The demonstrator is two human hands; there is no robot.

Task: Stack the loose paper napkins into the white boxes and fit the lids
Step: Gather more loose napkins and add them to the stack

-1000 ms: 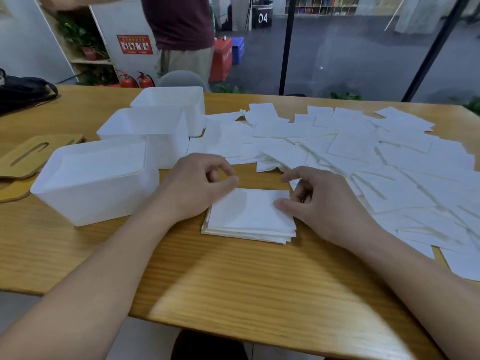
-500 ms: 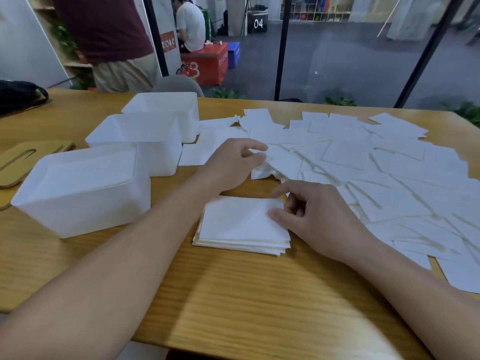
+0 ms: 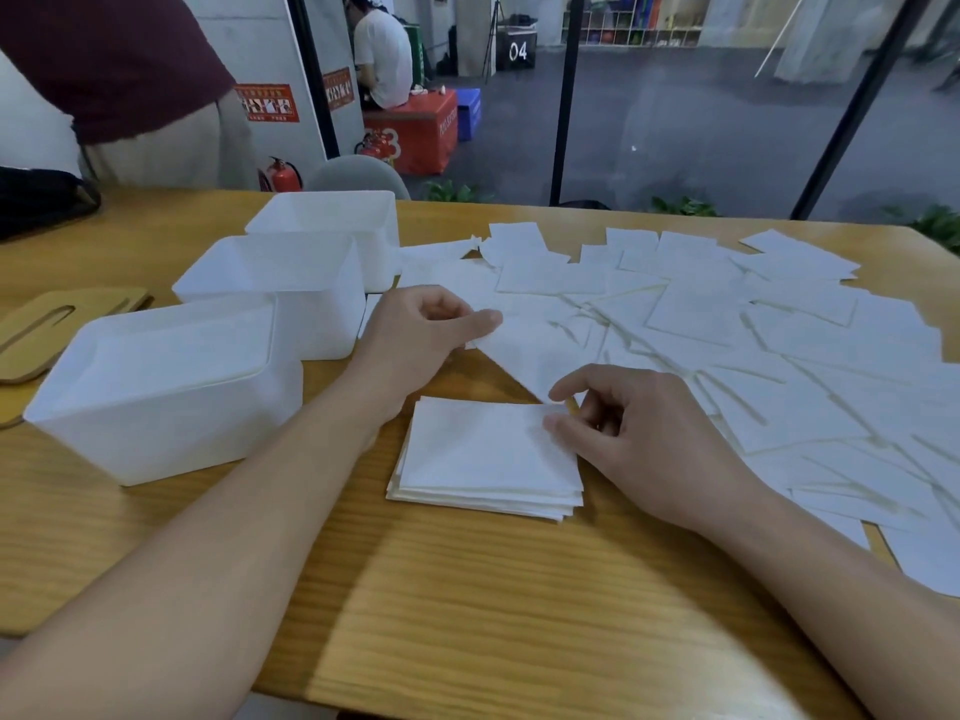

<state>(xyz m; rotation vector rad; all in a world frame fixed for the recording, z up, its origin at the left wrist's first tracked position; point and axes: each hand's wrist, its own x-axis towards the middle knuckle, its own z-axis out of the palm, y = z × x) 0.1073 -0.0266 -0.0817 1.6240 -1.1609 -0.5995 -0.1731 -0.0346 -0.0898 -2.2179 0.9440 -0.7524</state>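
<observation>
The left hand (image 3: 421, 340) pinches a loose napkin (image 3: 524, 350) by its near-left corner, thumb and fingers curled together on the paper, which slopes down toward the right hand (image 3: 639, 439). That hand rests at the far-right corner of the stack (image 3: 488, 454), its thumb lying on the top sheet and its forefinger curled just above the lifted napkin's low corner; whether it grips that corner I cannot tell. The stack sits squared on the table (image 3: 467, 605) between the two hands. Three white boxes (image 3: 171, 387) stand in a row to the left, the nearest one just beside the left forearm, all open at the top. Loose napkins (image 3: 753, 324) lie spread and overlapping across the right half of the table. Wooden lids (image 3: 47, 324) lie flat at the far left edge, beyond the boxes.
</observation>
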